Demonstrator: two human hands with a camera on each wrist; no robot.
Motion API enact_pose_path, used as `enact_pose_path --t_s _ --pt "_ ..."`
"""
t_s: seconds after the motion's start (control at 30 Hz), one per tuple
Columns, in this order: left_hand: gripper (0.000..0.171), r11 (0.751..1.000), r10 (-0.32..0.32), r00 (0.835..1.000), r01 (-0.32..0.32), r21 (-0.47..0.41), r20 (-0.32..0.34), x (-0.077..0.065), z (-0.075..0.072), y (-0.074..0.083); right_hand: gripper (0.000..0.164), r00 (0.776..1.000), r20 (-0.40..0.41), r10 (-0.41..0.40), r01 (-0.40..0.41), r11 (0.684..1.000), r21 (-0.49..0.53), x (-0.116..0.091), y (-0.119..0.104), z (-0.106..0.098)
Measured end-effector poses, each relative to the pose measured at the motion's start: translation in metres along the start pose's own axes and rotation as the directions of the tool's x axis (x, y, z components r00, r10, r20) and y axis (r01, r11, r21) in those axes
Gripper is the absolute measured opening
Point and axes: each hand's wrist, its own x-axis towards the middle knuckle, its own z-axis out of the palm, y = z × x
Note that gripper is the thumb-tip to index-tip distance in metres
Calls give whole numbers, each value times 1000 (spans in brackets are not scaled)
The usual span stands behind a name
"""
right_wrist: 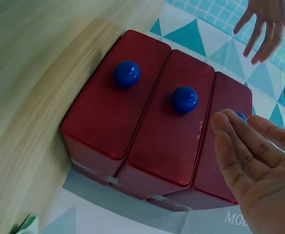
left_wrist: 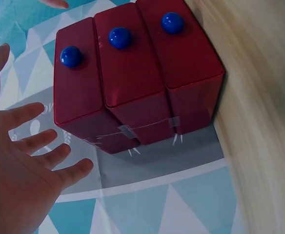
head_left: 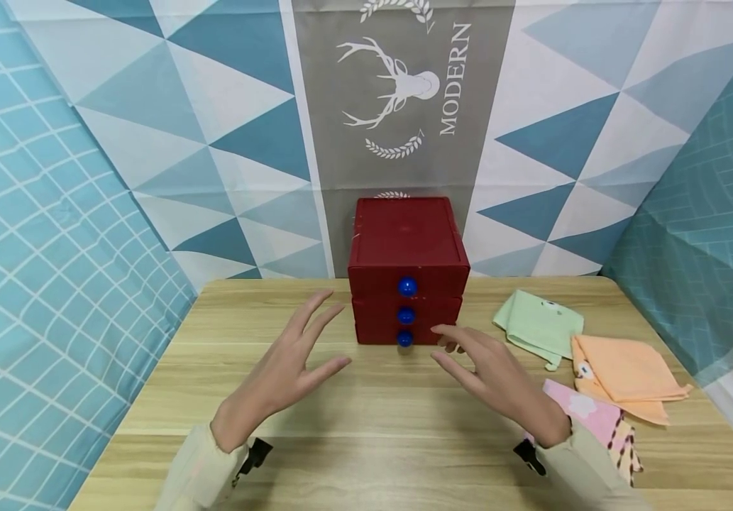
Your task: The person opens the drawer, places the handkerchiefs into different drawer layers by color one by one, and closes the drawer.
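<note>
A dark red three-drawer box (head_left: 408,234) stands at the back middle of the table, its drawers stacked and closed. Each drawer front carries a round blue knob (head_left: 407,287). My left hand (head_left: 283,369) hovers to the box's front left, fingers spread, holding nothing. On the other side my right hand (head_left: 490,365) is held near the lower right of the drawer fronts, fingers loosely bent and empty. In the left wrist view the spread fingers (left_wrist: 50,156) are apart from the box. The right wrist view has the right hand (right_wrist: 259,170) overlapping the top drawer's knob.
On the right side of the table lie a folded green cloth (head_left: 541,325), an orange cloth (head_left: 628,369) and a pink cloth (head_left: 580,408) with a brown-and-cream edge. A patterned sheet (head_left: 238,128) hangs behind the box, with blue tiled sheets (head_left: 34,248) at the sides.
</note>
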Motion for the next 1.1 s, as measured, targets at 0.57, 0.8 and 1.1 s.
enact_pose_path --t_s 0.57,0.8,1.1 --pt "65 980 -37 999 34 -195 -12 52 -3 -7 36 995 49 87 -95 974 206 38 1 10" --pt "56 934 -91 996 85 -348 -1 82 -6 -19 36 984 84 158 -176 942 288 50 4 15" --pt "47 923 -128 991 131 -361 31 113 -3 -33 40 957 163 240 -290 788 542 66 9 23"
